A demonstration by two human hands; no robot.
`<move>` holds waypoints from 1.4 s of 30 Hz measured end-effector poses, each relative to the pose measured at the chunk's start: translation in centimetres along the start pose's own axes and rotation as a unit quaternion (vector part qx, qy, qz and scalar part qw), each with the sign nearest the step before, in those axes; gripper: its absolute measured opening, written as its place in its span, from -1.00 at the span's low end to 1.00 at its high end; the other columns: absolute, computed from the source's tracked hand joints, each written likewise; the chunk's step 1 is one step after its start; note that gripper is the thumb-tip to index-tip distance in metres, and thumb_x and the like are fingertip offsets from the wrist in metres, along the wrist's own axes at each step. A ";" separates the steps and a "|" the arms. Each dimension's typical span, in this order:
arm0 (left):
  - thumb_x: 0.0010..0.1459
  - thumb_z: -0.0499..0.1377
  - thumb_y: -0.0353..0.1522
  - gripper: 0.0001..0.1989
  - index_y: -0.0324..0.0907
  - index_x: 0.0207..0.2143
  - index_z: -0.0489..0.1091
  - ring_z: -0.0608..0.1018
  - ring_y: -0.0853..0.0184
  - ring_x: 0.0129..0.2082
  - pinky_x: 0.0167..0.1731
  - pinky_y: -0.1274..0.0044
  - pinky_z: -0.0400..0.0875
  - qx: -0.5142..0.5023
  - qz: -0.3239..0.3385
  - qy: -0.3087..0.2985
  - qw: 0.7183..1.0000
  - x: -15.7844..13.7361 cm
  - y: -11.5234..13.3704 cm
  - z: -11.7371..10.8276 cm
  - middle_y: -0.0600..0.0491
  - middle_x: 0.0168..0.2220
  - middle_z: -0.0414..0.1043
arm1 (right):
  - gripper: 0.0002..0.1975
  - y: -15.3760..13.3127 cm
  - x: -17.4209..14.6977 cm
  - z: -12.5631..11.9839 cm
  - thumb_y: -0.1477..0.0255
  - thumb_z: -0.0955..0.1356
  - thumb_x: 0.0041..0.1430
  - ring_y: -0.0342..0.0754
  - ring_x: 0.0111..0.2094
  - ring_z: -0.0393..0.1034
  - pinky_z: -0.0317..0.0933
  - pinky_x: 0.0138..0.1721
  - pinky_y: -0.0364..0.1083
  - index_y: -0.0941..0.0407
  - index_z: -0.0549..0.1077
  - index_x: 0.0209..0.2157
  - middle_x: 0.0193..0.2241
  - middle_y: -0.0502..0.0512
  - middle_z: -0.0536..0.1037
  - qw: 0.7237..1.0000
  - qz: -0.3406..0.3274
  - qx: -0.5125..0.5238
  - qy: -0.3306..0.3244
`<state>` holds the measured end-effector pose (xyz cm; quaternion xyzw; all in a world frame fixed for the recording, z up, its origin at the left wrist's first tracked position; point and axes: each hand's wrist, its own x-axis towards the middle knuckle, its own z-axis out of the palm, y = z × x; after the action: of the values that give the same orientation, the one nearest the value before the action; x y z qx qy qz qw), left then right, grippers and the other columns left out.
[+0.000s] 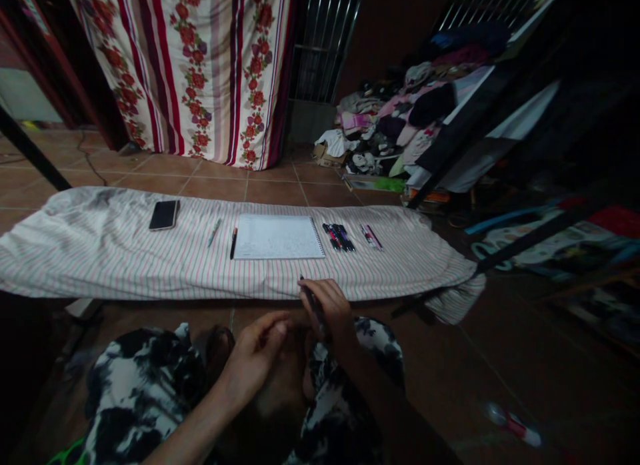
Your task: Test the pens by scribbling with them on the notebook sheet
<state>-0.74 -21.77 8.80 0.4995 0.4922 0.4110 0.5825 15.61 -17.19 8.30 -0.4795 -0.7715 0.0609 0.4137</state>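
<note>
My right hand [333,311] is closed around a dark pen [313,301], its tip pointing up and away towards the bed's near edge. Beside it, above my lap, my left hand [263,341] has its fingers curled in against the thumb; whatever they may hold is hidden. Beyond both hands a spiral notebook [277,237] lies open on a striped cloth [165,268], faint marks on its page. Along its left edge rests a black and orange pen [233,243]. Several dark pens [339,238] sit in a group to its right, with slim pinkish pens [371,237] farther right.
On the cloth's left part are a phone [164,215] and a pale green pen [215,232]. A floral curtain [190,71] hangs behind. Heaped clothes [395,125] fill the back right. Dark poles [440,165] slant at the sides. A bottle [513,425] lies on the tiled floor.
</note>
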 end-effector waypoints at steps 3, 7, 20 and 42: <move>0.05 0.13 -0.24 -0.65 -0.22 -0.14 0.43 0.52 0.21 -0.26 -0.37 0.50 0.42 0.059 0.011 0.017 0.998 1.2 -1.1 -0.2 -0.12 -0.18 0.49 | -0.78 2.2 1.7 0.1 0.37 0.25 0.16 -0.04 -0.25 0.37 0.25 -0.17 -0.01 0.11 0.47 -0.22 -0.32 0.11 0.53 0.991 0.095 0.076 0.062; 0.13 0.04 -0.30 -0.72 -0.19 -0.16 0.44 0.50 0.21 -0.19 -0.23 0.42 0.42 0.168 0.078 0.005 0.983 3.3 -2.2 -0.1 -0.09 -0.17 0.47 | -0.62 5.8 4.1 0.2 0.22 0.29 0.07 -0.07 -0.38 0.40 0.28 -0.41 -0.11 0.21 0.46 -0.19 -0.37 0.13 0.54 0.929 0.275 0.216 0.124; 0.20 -0.05 -0.37 -0.61 -0.26 0.07 0.22 0.09 0.08 0.21 0.08 0.19 0.18 0.535 0.404 -0.049 0.740 16.2 -5.3 0.1 -0.15 0.12 0.22 | -0.78 14.6 5.4 4.3 0.27 0.33 -0.05 -0.13 -0.43 0.34 0.25 -0.32 -0.12 0.14 0.34 -0.44 -0.51 -0.02 0.42 0.918 0.306 0.212 0.135; 0.21 -0.10 -0.32 -0.57 -0.30 0.08 0.23 0.25 0.11 0.08 0.02 0.28 0.13 0.594 0.394 -0.152 0.685 20.5 -5.7 0.1 -0.14 0.11 0.24 | -0.80 16.1 4.1 6.7 0.28 0.23 0.06 -0.09 -0.45 0.41 0.20 -0.38 -0.17 0.06 0.41 -0.42 -0.53 -0.02 0.52 0.944 0.322 0.064 0.028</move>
<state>2.96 -2.81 -0.21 0.9442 0.2963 0.1427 0.0150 21.26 -3.36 -1.56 -0.6765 -0.5584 0.2269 0.4232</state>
